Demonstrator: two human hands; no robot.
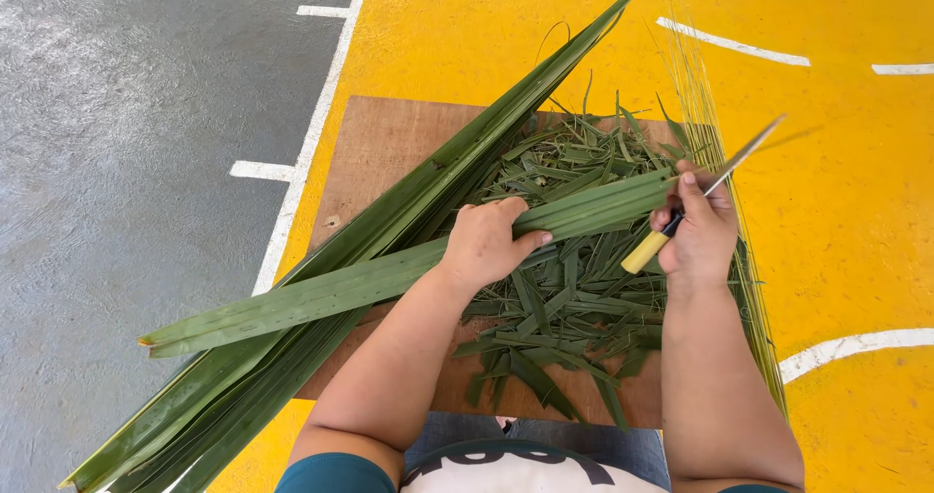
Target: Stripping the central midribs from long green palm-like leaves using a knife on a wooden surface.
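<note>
On a yellow-painted floor lies a brown board heaped with green trimmings. The left hand, its grip pressed together, pins a long palm leaf flat; the right hand clenches a yellow-handled knife at the leaf's end.

Two bare forearms, left hand and right hand without gloves or rings, short teal sleeves at the upper arms, white shirt front with dark lettering (partly cut off), blue-grey denim below
</note>
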